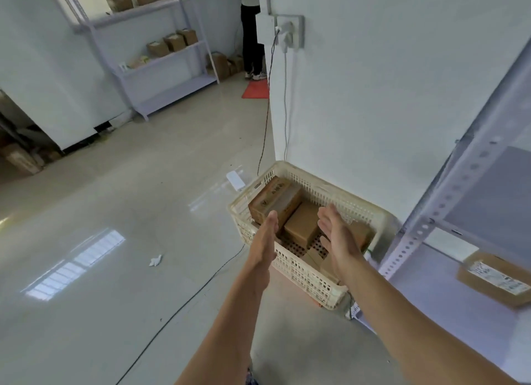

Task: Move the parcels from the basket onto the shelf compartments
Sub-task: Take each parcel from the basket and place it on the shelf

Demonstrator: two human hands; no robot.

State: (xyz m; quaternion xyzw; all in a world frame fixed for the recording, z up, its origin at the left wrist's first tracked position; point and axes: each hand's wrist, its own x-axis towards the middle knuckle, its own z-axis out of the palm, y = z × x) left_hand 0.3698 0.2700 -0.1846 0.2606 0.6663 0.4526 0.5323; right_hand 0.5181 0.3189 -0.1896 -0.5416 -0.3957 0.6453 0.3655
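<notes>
Head view: left hand (265,241) and right hand (337,235), fingers straight and empty, palms facing, hover either side of small brown cardboard parcel (301,226) lying mid-bottom of cream perforated plastic basket (301,272), apparently spaced for a two-sided lift.

You stand in a parcel storeroom: metal shelving (161,54) stacked with cardboard boxes (172,41), bare tiled floor (115,212).

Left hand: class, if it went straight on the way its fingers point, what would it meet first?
Most likely the large brown parcel at the far left of the basket: the left hand aims its straight fingers at it. Depth is unclear, so it might pass just above.
</notes>
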